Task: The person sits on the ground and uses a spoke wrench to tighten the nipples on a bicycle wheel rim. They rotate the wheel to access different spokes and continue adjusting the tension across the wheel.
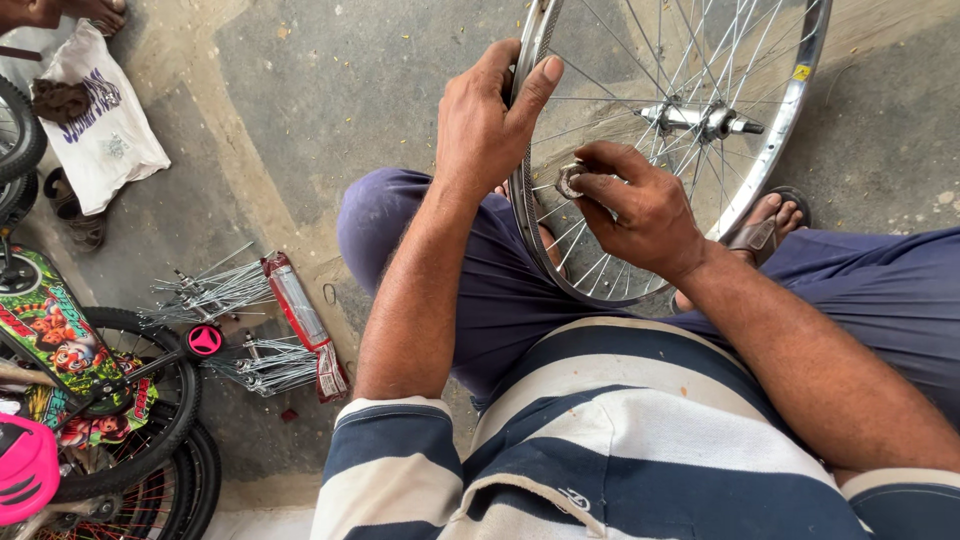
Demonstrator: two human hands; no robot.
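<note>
Striped shirt (600, 440) nearest; beyond it, left hand (485, 125) closed around bicycle wheel rim (800, 90) upright between knees, right hand (640, 205) pinching small spoke wrench (570, 180) at spokes (620, 60), apparently truing, requiring fine turns.

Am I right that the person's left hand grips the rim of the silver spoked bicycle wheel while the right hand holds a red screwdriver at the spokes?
Not quite: the head view shows the right hand holding a small round metal tool, not a red screwdriver. The left hand does grip the silver spoked bicycle wheel at its rim.
</note>
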